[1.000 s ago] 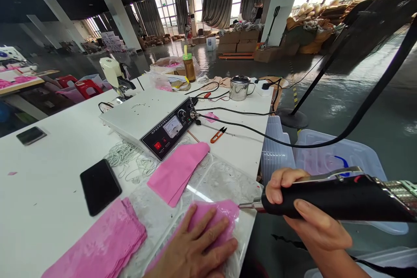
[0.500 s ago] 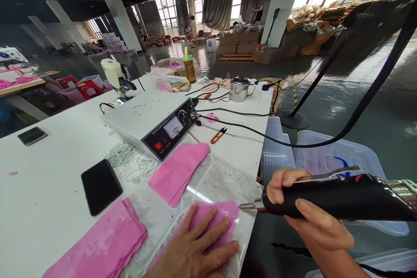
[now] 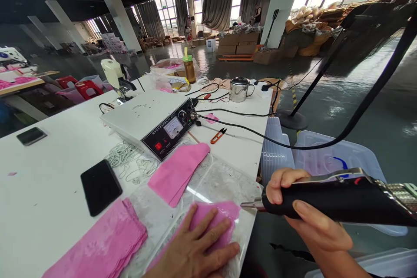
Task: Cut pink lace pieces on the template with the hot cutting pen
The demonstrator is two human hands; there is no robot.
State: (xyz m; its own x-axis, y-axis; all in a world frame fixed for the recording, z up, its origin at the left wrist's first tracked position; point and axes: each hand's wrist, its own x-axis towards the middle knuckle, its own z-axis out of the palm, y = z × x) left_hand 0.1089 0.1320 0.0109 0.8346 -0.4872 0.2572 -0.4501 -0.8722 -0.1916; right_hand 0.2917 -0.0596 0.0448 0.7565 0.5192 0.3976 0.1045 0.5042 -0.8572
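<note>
My left hand (image 3: 202, 243) lies flat with fingers spread on a pink cloth piece (image 3: 224, 210). A shiny clear sheet seems to cover this cloth, on the scuffed clear board (image 3: 228, 173). In my right hand (image 3: 312, 208) is a black handheld ultrasonic tool (image 3: 309, 197), with fingers wrapped round its body and a metal lever along its top. Its metal tip is close to the cloth's right corner; whether they touch I cannot tell. Folded pink cloth pieces (image 3: 179, 171) lie behind my left hand. A thicker stack of pink cloth (image 3: 100, 243) is to its left.
A control box (image 3: 169, 130) with a dial stands on the white table (image 3: 48, 173), its cable (image 3: 260, 132) looping right. Around it are a black phone (image 3: 100, 187), white cord (image 3: 125, 156), orange thread snips (image 3: 218, 135) and a steel mug (image 3: 240, 90). Plastic bins (image 3: 355, 147) stand right.
The tool has shifted very slightly, its rear end a little lower and its tip slightly to the right. My left hand and the cloth stay in place.
</note>
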